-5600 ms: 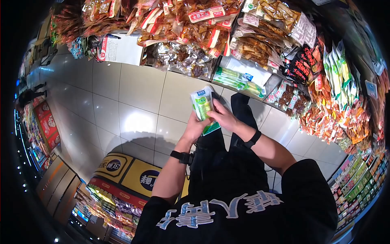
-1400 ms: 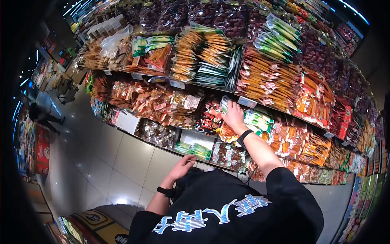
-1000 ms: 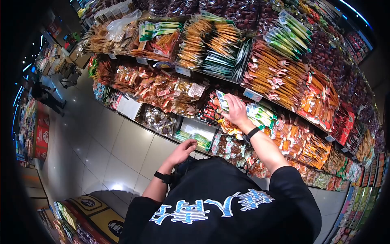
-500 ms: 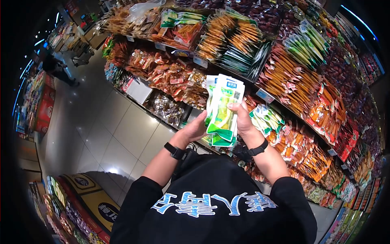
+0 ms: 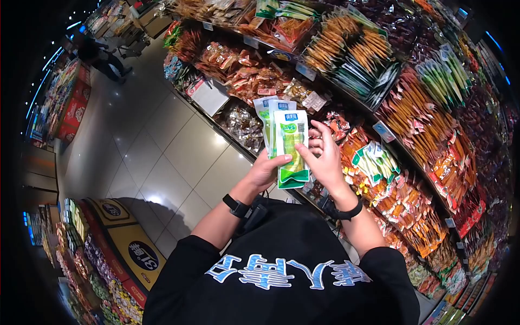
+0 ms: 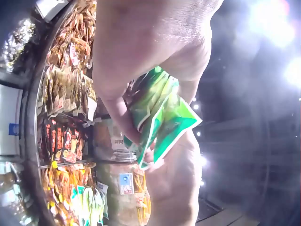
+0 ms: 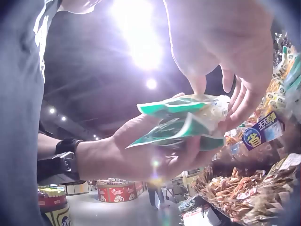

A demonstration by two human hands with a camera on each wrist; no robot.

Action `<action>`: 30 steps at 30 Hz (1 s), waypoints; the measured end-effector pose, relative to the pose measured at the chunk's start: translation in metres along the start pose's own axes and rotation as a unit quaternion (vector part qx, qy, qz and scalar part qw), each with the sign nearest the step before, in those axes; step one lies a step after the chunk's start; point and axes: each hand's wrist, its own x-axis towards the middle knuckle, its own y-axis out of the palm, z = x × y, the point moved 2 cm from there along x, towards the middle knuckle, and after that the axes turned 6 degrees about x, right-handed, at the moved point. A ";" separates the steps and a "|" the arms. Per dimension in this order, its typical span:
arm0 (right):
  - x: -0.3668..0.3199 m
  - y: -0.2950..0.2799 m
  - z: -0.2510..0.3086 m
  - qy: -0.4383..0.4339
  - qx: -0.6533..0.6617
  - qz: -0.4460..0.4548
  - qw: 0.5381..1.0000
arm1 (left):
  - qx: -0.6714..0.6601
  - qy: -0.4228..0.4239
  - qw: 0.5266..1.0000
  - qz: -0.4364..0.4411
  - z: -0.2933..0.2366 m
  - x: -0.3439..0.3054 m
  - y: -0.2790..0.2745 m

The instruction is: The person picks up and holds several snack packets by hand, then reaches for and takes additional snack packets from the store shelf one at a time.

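In the head view, my left hand [image 5: 265, 168] grips a fanned stack of green-and-white snack packets, its thumb over the face of the front packet [image 5: 292, 143]. Two more packets [image 5: 263, 107] show behind it at the upper left. Each has a blue label at the top, and the front one shows yellow-green pieces inside. My right hand [image 5: 329, 162] is on the stack's right side. Its thumb touches the front packet while the fingers lie loosely bent beside the edge. The right wrist view shows the packets' green ends [image 7: 174, 109] above the left palm.
Tiered shelves of bagged snacks [image 5: 238, 67] run along the front and right. More green-and-white packets [image 5: 376, 161] lie on the lower tier. A yellow-fronted display [image 5: 122, 227] stands at lower left, and a person [image 5: 100, 58] is on the aisle at upper left.
My right hand took a packet off the shelf and brought it to the left hand. The left thumb now lies over the front packet, and the right fingers have loosened. The view has turned.
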 end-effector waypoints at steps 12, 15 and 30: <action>0.007 0.147 -0.021 0.023 0.054 -0.036 0.998 | 0.145 0.029 0.977 -0.153 -0.053 -0.032 -0.107; 0.012 0.202 -0.026 -0.071 -0.062 -0.023 0.995 | 0.141 0.056 0.980 -0.132 -0.077 -0.042 -0.147; 0.026 0.324 -0.063 0.087 -0.044 -0.029 0.995 | 0.121 -0.097 0.979 -0.132 -0.134 -0.094 -0.245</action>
